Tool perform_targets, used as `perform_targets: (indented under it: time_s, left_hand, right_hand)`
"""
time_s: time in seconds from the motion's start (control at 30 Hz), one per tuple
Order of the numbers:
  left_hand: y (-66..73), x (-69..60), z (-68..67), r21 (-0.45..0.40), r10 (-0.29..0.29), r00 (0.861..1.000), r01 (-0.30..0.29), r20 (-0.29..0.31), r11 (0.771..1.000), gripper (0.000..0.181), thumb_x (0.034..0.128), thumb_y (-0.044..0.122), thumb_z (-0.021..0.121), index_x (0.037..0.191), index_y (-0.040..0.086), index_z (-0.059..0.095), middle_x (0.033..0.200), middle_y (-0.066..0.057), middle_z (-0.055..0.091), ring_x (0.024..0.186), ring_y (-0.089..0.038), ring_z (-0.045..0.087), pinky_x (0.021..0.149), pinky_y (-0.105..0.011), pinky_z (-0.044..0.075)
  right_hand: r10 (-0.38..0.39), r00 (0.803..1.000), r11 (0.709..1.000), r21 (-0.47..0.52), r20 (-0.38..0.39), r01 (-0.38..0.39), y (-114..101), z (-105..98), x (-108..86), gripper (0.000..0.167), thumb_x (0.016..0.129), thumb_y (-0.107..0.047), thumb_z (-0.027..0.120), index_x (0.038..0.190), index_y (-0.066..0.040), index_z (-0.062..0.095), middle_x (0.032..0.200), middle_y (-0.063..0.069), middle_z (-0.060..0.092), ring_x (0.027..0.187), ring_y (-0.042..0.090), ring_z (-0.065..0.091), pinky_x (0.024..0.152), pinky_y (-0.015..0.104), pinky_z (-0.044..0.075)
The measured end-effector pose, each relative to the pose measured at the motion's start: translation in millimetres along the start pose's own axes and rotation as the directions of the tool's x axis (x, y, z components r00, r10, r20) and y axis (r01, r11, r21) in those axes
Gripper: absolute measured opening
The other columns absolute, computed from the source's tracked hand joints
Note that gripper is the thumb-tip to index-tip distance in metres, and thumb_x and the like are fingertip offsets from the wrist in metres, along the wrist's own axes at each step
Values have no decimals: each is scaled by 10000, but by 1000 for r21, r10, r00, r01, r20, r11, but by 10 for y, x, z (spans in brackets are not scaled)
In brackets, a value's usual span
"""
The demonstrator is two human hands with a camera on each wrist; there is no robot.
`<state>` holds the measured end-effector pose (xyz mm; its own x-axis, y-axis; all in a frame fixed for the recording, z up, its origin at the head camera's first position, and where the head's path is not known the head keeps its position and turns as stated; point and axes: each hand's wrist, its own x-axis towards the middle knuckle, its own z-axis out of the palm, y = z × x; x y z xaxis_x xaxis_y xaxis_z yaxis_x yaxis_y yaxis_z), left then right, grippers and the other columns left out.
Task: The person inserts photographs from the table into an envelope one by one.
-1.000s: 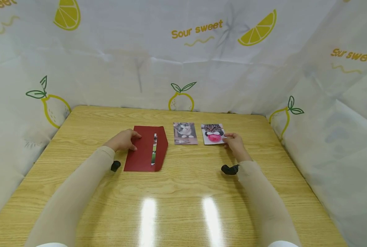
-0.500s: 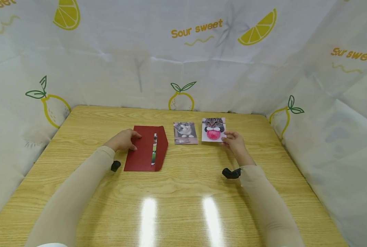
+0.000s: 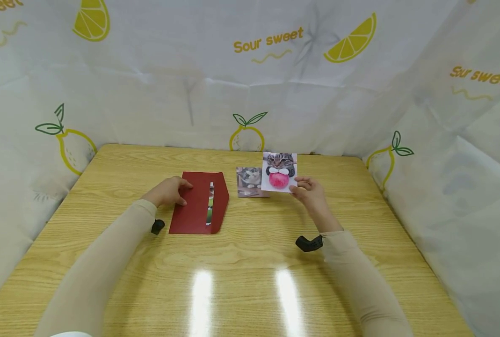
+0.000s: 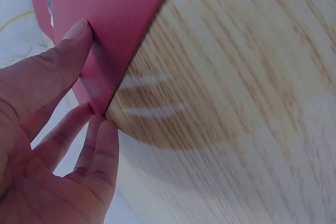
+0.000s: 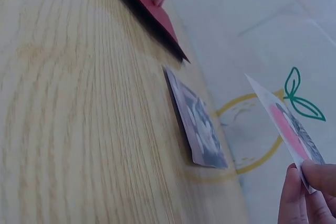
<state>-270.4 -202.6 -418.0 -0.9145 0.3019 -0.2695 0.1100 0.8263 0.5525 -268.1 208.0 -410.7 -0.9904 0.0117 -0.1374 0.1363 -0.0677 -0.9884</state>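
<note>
Both hands grip: left (image 3: 167, 191) a red envelope (image 3: 197, 206), right (image 3: 313, 196) a pink-ball photo (image 3: 279, 172) partly hiding another photo (image 3: 248, 181).

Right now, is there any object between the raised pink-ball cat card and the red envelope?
Yes: the other cat card lies on the table between the raised card and the red envelope, but lower, so it probably blocks nothing.

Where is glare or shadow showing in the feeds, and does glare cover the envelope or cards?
Head: two bright glare streaks on the near table, clear of the red envelope, held cat card and lying cat card; left wrist: two pale streaks on the table beside the envelope; right wrist: dark shadow along the envelope's edge.
</note>
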Motion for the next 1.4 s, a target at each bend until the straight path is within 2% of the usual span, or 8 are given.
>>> perform_targets:
  time_s: [0.37,0.6,0.77,0.97,1.03,1.27,1.4]
  left_hand:
    - [-17,23,5,6,2,1000,-2,-1,1000,540,868,46,705,1370,-16,517,1432,-247,448,1349,-412,380,1087,-504,392]
    - [-24,20,3,4,-2,1000,2,6,1000,548,868,52,707,1377,-14,512,1433,-245,449,1346,-412,386,1083,-504,397]
    - [-26,23,4,3,3,1000,-3,5,1000,547,867,44,705,1376,-18,512,1428,-245,456,1342,-409,392,1075,-497,408]
    - [-27,28,10,-1,3,1000,-3,3,1000,546,870,45,702,1377,-17,510,1424,-244,459,1337,-406,400,1067,-496,416]
    - [-28,25,7,-6,-2,1000,2,4,1000,546,872,44,700,1380,-10,509,1429,-238,457,1341,-400,400,1070,-494,414]
    - [-45,39,17,2,2,1000,-2,0,1000,545,867,49,707,1373,-15,515,1424,-241,461,1336,-402,404,1070,-492,414]
    - [-39,37,17,-1,1,1000,-1,-4,1000,541,867,51,708,1370,-13,519,1424,-238,463,1336,-400,406,1066,-488,420]
  right_hand:
    - [-30,997,1000,-4,70,30,46,257,-135,291,912,63,595,1174,10,481,945,19,483,755,56,627,816,213,568]
    - [-5,995,999,-48,104,10,105,403,-210,317,901,65,612,1185,7,483,982,26,489,779,61,621,855,255,566]
    - [1,993,996,-92,121,10,146,514,-259,349,892,78,616,1210,42,477,1007,53,515,791,61,606,802,219,571]
    - [4,987,995,-99,164,12,209,623,-303,364,875,88,633,1201,69,473,1028,106,515,757,77,618,856,310,575]
    - [-8,982,997,-79,187,23,239,658,-322,347,853,87,662,1158,44,501,1003,90,515,732,86,624,836,313,582]
    - [16,974,988,-152,225,19,328,805,-352,344,841,118,657,1140,47,503,1006,92,501,764,109,605,821,361,590]
    - [38,969,984,-176,245,6,369,876,-346,342,835,133,652,1130,69,491,1012,130,516,715,112,631,803,368,595]
